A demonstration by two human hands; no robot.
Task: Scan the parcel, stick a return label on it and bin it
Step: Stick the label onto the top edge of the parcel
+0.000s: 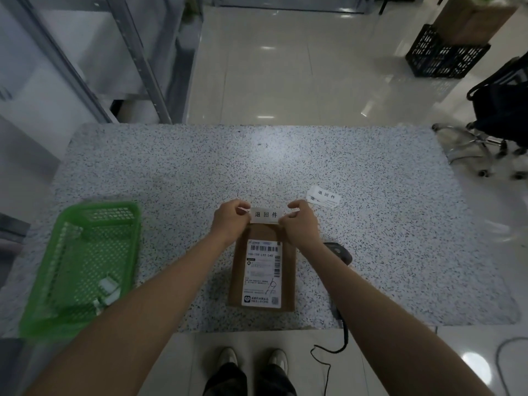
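A brown cardboard parcel (237, 270) lies flat on the speckled table (200, 172), with a white shipping label (261, 274) facing up. Over the parcel's far end, a white return label (265, 215) with black characters is stretched between my hands. My left hand (230, 221) pinches its left end and my right hand (300, 224) pinches its right end. Whether the label touches the parcel I cannot tell. A black barcode scanner (340, 251) lies on the table just right of the parcel, partly hidden by my right forearm.
A green mesh basket (83, 261) sits at the table's left edge with small white items inside. Spare return labels (324, 195) lie to the right of my hands. The scanner's cable (328, 350) hangs off the front edge. An office chair (497, 118) and black crate (445, 55) stand far right.
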